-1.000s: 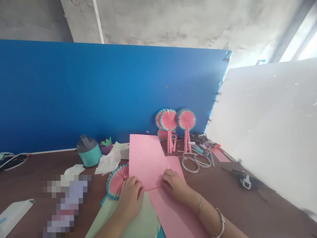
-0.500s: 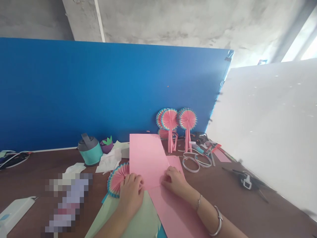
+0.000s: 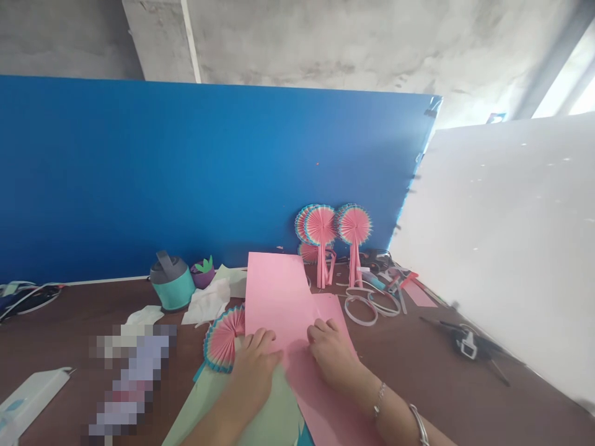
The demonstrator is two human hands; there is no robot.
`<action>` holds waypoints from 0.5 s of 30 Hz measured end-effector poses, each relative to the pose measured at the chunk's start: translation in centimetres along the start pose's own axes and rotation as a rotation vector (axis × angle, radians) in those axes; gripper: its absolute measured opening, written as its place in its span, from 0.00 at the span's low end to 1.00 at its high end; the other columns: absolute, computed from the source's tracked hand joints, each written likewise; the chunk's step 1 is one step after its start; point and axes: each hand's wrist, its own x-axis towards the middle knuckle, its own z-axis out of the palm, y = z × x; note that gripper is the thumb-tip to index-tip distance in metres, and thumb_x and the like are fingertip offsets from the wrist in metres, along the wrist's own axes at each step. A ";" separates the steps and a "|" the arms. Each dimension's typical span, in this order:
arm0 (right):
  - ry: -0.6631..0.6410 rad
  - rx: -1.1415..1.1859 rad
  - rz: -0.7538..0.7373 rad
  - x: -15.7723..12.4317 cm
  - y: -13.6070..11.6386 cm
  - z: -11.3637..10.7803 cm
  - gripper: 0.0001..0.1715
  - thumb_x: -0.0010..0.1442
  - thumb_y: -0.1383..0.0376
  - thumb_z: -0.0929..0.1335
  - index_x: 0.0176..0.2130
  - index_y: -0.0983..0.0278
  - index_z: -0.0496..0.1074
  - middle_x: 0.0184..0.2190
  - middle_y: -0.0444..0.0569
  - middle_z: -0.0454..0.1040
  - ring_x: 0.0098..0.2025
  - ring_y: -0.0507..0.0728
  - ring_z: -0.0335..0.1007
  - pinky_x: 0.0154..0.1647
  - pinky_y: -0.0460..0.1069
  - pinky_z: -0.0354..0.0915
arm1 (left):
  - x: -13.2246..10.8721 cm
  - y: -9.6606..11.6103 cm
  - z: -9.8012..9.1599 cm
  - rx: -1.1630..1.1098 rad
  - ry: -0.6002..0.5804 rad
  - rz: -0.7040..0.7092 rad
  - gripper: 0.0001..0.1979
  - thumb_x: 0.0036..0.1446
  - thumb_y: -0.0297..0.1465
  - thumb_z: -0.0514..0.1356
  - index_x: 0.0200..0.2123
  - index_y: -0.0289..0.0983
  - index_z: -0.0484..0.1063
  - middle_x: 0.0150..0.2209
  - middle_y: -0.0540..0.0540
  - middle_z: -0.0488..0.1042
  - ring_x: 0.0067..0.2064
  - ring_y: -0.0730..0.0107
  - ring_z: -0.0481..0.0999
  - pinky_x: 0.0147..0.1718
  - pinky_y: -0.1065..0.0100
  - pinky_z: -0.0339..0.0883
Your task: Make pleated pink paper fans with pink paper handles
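Observation:
A large pink paper sheet is bent across its width, its far part rising in front of me and its near part lying toward me. My left hand grips its left side near the bend, thumb reaching inward over the pink surface. My right hand has curled fingers on the right side of the bend. A light green paper sheet lies beneath my left hand and forearm. Partly behind that hand is a round pleated fan, pink with a blue edge. My fingertips partly hide the bend.
Pink pleated fans with pink handles lean against the blue partition. Pale rings of tape lie right of the paper, and a black-and-white tool farther right. A teal container and a white tissue are left.
My left thumb has stretched out to the right across the paper near the bend. My right fingers have curled in tighter. The view has shifted slightly.

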 end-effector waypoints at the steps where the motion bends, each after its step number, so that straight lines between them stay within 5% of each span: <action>1: -0.020 -0.021 0.034 -0.1 0.2 -0.1 0.08 0.49 0.75 0.66 0.25 0.66 0.73 0.31 0.53 0.72 0.37 0.59 0.60 0.33 0.53 0.44 | -0.2 -0.2 0.1 0.016 0.000 -0.017 0.20 0.54 0.15 0.49 0.36 0.40 0.77 0.43 0.43 0.71 0.48 0.58 0.65 0.41 0.59 0.58; 9: -0.110 -0.094 0.245 -0.8 0.9 -0.7 0.11 0.46 0.78 0.66 0.23 0.66 0.75 0.25 0.55 0.75 0.31 0.58 0.65 0.31 0.53 0.43 | -1.7 -3.0 3.2 0.200 -0.104 -0.092 0.18 0.47 0.12 0.49 0.26 0.37 0.74 0.28 0.44 0.70 0.39 0.60 0.67 0.41 0.58 0.62; 15: -0.041 -0.079 0.173 -0.9 0.7 -0.5 0.10 0.47 0.77 0.66 0.27 0.66 0.75 0.28 0.54 0.75 0.33 0.58 0.65 0.33 0.53 0.45 | -2.2 -2.2 2.5 0.227 -0.078 -0.094 0.15 0.51 0.17 0.51 0.25 0.36 0.75 0.30 0.40 0.70 0.45 0.52 0.68 0.39 0.56 0.62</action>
